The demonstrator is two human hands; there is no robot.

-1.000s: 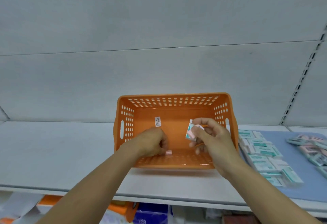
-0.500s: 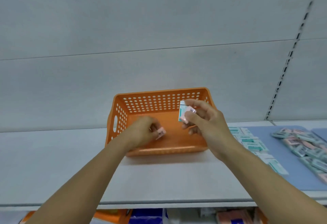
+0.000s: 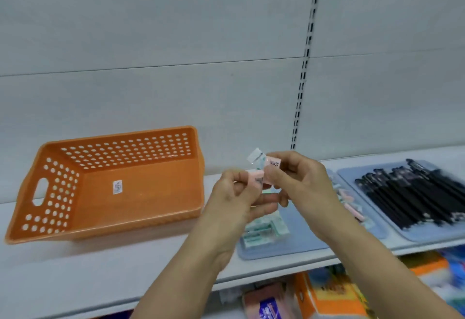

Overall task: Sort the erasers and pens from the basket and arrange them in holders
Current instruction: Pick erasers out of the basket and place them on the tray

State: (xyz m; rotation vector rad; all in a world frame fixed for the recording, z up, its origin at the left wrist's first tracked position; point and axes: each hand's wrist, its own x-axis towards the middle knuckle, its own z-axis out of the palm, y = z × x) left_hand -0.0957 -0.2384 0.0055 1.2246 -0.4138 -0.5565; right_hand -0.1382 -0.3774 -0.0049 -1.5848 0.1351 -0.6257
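left hand [image 3: 232, 200] pinches pink eraser [image 3: 255, 176] | right hand [image 3: 299, 182] pinches wrapped erasers [image 3: 268, 165] | light, slick film: I'd grip the flat faces

One head-worn view, facing a white shelf [image 3: 75, 276] and its back wall

The wide-angle camera looks forward and slightly down from close range, both forearms reaching in from the bottom edge; the orange basket [image 3: 141, 218] sits left of centre, the blue trays [image 3: 297, 245] run off to the right, and a lower shelf shows along the bottom edge
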